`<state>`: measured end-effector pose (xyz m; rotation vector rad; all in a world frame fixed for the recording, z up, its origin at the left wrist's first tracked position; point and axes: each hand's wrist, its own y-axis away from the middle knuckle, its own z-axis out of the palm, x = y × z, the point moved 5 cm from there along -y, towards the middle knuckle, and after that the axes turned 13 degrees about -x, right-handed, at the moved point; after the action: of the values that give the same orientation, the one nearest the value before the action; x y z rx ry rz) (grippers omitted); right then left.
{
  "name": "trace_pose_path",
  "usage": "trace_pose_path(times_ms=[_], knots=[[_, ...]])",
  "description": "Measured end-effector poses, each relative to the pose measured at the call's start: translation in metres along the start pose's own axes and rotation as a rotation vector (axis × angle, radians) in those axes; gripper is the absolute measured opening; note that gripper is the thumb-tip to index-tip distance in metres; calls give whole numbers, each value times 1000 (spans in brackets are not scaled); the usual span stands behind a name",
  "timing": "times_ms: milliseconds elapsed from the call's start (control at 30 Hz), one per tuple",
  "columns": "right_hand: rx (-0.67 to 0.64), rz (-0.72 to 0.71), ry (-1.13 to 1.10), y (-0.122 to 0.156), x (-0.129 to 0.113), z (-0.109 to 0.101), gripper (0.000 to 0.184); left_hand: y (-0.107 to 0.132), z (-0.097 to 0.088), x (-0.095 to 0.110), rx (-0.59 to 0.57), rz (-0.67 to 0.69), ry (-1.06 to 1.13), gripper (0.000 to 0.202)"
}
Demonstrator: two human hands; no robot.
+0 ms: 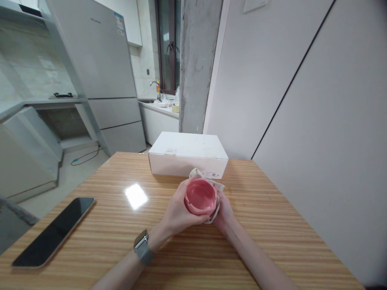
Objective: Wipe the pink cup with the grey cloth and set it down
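Note:
A round pink ashtray [202, 196] with notches in its rim is held above the table, its hollow facing me. My left hand [178, 211] is closed around its left side, the thumb along the lower edge. A beige cloth [196, 173] lies behind the ashtray and comes out along its right side. My right hand [224, 211] grips this cloth and presses it to the ashtray's right outer side; most of its fingers are hidden behind. A watch with a grey band [143, 245] is on my left wrist.
A white box [187, 155] stands on the wooden table [272, 241] just beyond my hands. To the left lies a black phone-like slab [54, 233]. A white wall [317, 121] borders the table's right side; a fridge [102, 60] and a sink counter stand behind.

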<state>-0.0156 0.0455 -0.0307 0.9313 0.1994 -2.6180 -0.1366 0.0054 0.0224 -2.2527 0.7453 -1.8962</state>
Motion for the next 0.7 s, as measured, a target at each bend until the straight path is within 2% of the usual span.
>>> trace_pose_path(times_ms=[200, 367, 433, 533, 600, 700], knots=[[-154, 175, -47, 6, 11, 15, 31, 1, -3, 2, 8, 42, 68, 89], [-178, 404, -84, 27, 13, 18, 39, 1, -14, -7, 169, 31, 52, 89], [-128, 448, -60, 40, 1, 8, 39, 0, -22, -12, 244, -5, 76, 84], [18, 442, 5, 66, -33, -16, 35, -2, -29, -19, 312, -66, 111, 78], [113, 447, 57, 88, -60, -35, 33, -3, -30, -23, 311, -91, 131, 78], [181, 592, 110, 121, -87, -61, 34, -6, -23, -28, 277, -112, 170, 79]])
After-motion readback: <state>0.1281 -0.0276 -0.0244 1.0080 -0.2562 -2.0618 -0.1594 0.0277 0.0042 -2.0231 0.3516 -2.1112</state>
